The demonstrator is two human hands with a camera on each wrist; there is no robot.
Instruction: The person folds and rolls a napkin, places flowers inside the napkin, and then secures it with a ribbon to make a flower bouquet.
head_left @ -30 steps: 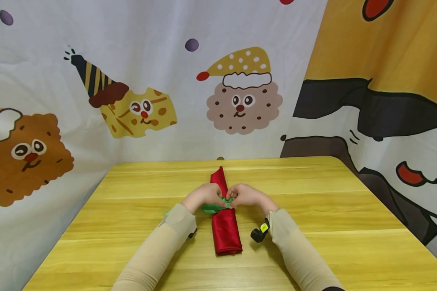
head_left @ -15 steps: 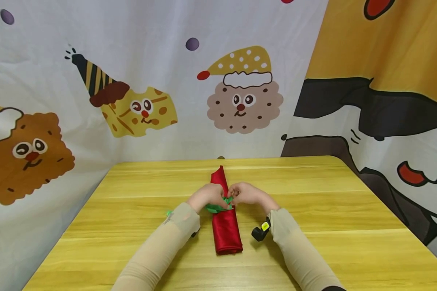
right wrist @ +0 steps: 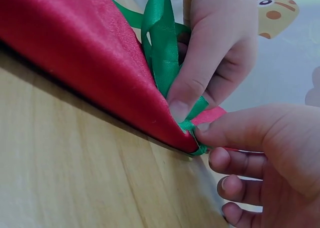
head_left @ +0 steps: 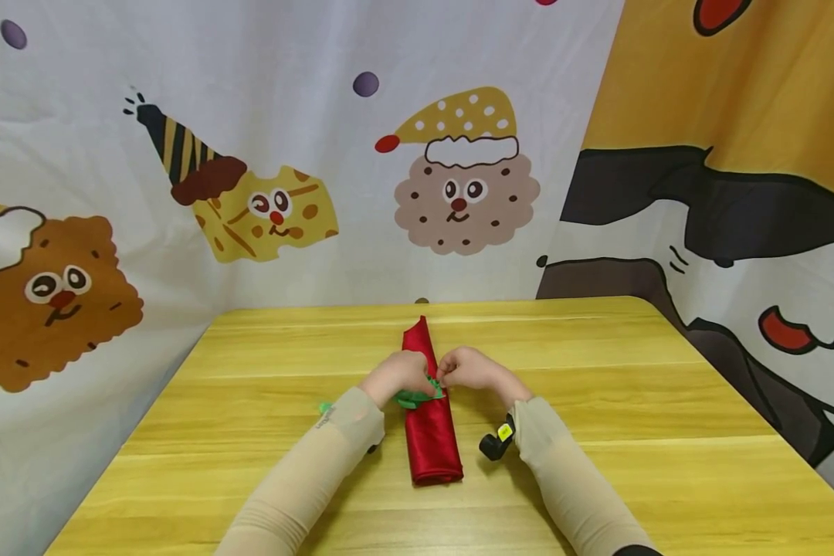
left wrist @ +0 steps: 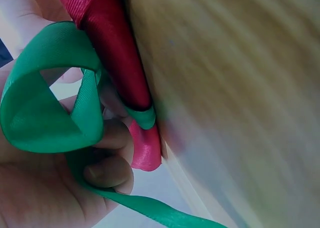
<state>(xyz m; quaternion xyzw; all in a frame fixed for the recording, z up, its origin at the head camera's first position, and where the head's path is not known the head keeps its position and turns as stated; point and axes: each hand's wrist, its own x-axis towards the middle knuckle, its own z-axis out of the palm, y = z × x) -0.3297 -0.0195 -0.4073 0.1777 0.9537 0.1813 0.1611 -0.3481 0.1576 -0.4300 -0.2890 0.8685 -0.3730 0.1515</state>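
Note:
A rolled red satin cloth (head_left: pixel 434 448) lies lengthwise on the table, with a green ribbon (head_left: pixel 417 399) around its middle. My left hand (head_left: pixel 405 372) holds the ribbon from the left, its thumb pressed down near the cloth in the right wrist view. A wide loop of the green ribbon (left wrist: pixel 52 138) stands out by the left palm, and a tail runs past the curled fingers. From the right, my right hand (head_left: pixel 474 368) pinches the ribbon between thumb and forefinger at the roll's edge; its other fingers (right wrist: pixel 242 188) are loosely bent. The knot area is partly hidden by the fingertips.
The wooden table (head_left: pixel 584 494) extends on both sides of the roll. A ribbon end (head_left: pixel 325 408) shows beside the left sleeve. Behind the table hangs a printed curtain (head_left: pixel 361 232) with cartoon figures. A black wrist camera (head_left: pixel 495 444) sits by the right cuff.
My left hand and forearm have shifted slightly right, and the green ribbon beside it has bunched closer to the roll. My right hand has moved slightly up and away from the left.

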